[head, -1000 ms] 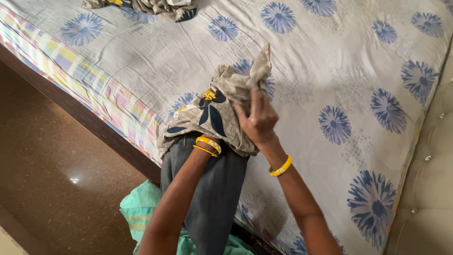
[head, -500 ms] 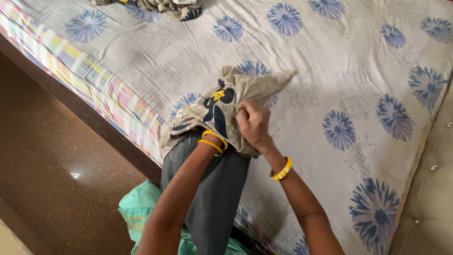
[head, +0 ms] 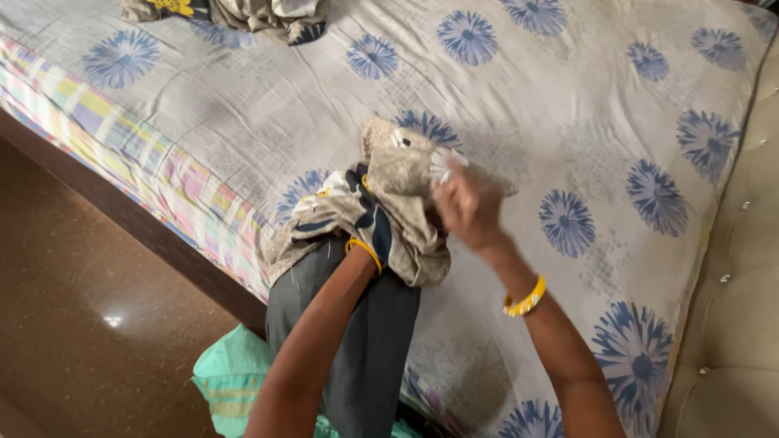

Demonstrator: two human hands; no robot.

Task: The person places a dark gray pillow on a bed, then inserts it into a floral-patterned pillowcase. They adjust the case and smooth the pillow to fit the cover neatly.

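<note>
Watching the hands: both arms reach in from the bottom of the view, at the near edge of the bed.
Cloth: a beige, crumpled fabric piece with dark blue leaf shapes and yellow blossoms point(head: 381, 207) sits bunched up on the bed's near edge, draped over the top of a dark grey cushion.
Left hand: the left hand point(head: 375, 237) is tucked out of sight under the cloth, only the wrist with a thin yellow bangle point(head: 364, 248) showing; whether it is clenched or loose, I cannot tell.
Right hand: the right hand point(head: 469, 207) is blurred, raised at the right side of the bundle, fingers curled and pinching a fold of the cloth near its top; a thicker yellow bangle point(head: 525, 300) rings that wrist.
Cushion: the dark grey, oblong cushion point(head: 365, 341) stands up against the bed's side, its upper end covered by the cloth.
Bed: a pale grey bedsheet printed with blue round flowers point(head: 568, 105) covers it, with a pastel checked mattress edge point(head: 122, 138) below.
Far corner: a second crumpled beige patterned cloth point(head: 243, 12) lies well apart, at the top.
Below: mint-green fabric point(head: 231, 377) by the brown polished floor point(head: 73, 308).
</note>
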